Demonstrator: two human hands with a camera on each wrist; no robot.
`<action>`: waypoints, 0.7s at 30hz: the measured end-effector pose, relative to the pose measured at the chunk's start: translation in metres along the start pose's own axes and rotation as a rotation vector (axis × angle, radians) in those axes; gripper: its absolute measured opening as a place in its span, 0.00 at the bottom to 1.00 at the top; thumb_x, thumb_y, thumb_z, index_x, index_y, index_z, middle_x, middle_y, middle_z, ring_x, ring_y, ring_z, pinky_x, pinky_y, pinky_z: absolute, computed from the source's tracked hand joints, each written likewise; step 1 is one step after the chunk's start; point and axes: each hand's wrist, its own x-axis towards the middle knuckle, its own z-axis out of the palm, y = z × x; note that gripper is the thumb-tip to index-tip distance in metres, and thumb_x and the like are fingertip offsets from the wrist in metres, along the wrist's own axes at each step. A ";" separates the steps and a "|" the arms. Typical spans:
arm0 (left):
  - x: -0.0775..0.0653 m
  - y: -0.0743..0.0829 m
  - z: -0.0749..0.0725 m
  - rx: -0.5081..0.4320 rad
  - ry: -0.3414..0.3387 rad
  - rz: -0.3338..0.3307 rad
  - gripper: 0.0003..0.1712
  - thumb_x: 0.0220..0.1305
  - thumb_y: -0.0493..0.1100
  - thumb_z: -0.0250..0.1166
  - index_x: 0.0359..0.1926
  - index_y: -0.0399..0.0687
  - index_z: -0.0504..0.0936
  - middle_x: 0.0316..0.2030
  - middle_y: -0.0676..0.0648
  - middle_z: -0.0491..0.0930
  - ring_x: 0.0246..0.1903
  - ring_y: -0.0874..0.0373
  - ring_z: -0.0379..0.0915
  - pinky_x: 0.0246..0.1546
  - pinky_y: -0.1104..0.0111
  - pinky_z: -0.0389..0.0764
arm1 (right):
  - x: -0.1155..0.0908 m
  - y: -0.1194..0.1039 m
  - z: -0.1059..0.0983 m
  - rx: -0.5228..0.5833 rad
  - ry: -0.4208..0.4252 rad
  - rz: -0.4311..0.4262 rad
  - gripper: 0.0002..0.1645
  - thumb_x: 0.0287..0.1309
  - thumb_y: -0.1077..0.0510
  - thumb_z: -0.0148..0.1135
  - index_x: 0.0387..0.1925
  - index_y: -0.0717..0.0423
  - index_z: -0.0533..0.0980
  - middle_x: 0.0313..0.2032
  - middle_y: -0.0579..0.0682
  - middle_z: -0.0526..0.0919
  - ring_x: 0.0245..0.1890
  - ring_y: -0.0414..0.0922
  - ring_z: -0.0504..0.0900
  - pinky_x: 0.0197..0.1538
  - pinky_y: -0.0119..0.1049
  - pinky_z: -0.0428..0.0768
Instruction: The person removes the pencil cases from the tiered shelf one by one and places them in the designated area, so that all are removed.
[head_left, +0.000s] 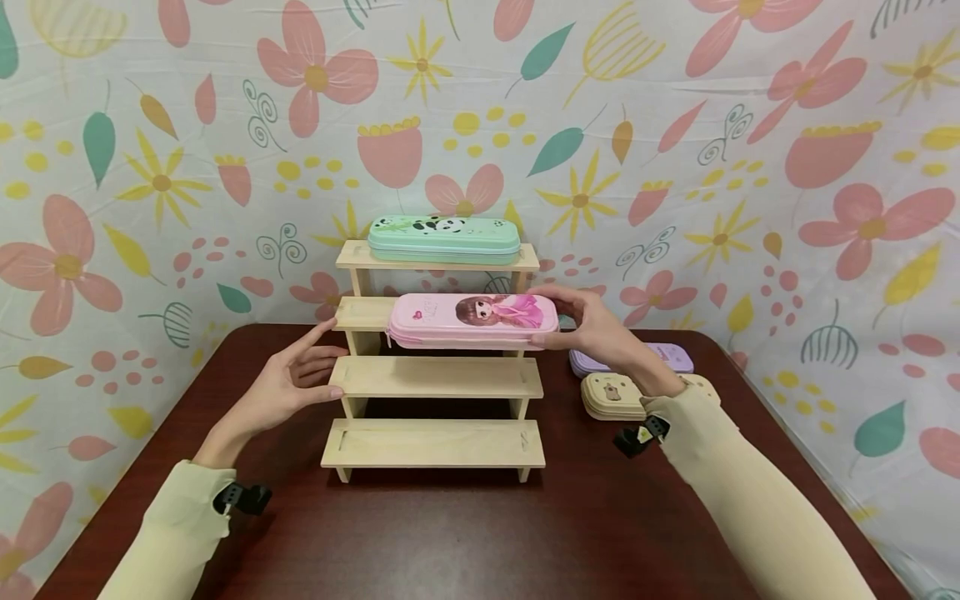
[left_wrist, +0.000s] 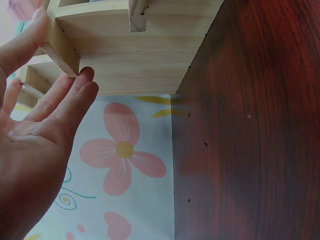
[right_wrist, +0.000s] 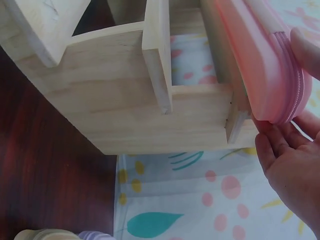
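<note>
A pink pencil case with a doll picture and a zip lies along the second tier from the top of a wooden stepped stand. Its right end sticks out past the board. My right hand grips that end, thumb at the front and fingers behind; the right wrist view shows them close around the zipped end. My left hand touches the left side of the stand, fingers extended, with a fingertip at the second tier and the thumb at the third. A mint pencil case with pandas rests on the top tier.
Right of the stand, a purple pencil case and a cream pencil case lie on the dark wooden table, partly hidden by my right arm. A flower-patterned cloth hangs behind the table.
</note>
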 end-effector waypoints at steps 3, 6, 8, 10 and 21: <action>0.000 0.000 0.000 -0.001 -0.002 0.001 0.58 0.62 0.27 0.76 0.85 0.57 0.55 0.66 0.28 0.73 0.65 0.53 0.75 0.64 0.64 0.78 | -0.008 0.001 -0.003 0.002 0.002 0.004 0.38 0.61 0.62 0.77 0.71 0.55 0.74 0.61 0.55 0.81 0.62 0.51 0.76 0.54 0.37 0.79; 0.000 0.000 -0.001 -0.001 -0.005 0.002 0.58 0.62 0.27 0.75 0.85 0.56 0.55 0.66 0.28 0.73 0.65 0.55 0.75 0.64 0.64 0.78 | -0.016 0.002 -0.006 0.033 0.002 0.024 0.39 0.61 0.63 0.77 0.72 0.56 0.73 0.61 0.56 0.80 0.60 0.52 0.77 0.52 0.37 0.81; 0.000 0.000 0.000 -0.002 -0.007 0.002 0.58 0.62 0.27 0.75 0.85 0.56 0.54 0.66 0.27 0.73 0.65 0.56 0.75 0.64 0.64 0.78 | -0.022 0.003 -0.008 0.047 0.007 0.040 0.40 0.61 0.63 0.77 0.73 0.56 0.72 0.61 0.57 0.80 0.59 0.52 0.78 0.51 0.37 0.83; 0.000 0.000 0.000 -0.006 -0.008 0.002 0.58 0.62 0.27 0.75 0.85 0.56 0.54 0.67 0.27 0.72 0.65 0.57 0.75 0.64 0.64 0.77 | -0.028 0.004 -0.011 0.044 0.013 0.044 0.41 0.60 0.63 0.77 0.73 0.56 0.72 0.60 0.57 0.81 0.56 0.51 0.79 0.49 0.36 0.84; 0.000 -0.002 0.000 -0.027 -0.008 0.010 0.58 0.62 0.25 0.74 0.85 0.54 0.54 0.67 0.26 0.72 0.64 0.61 0.75 0.64 0.66 0.77 | -0.064 0.010 -0.030 -0.007 0.041 -0.002 0.39 0.60 0.67 0.76 0.72 0.58 0.73 0.57 0.57 0.82 0.50 0.49 0.81 0.48 0.34 0.83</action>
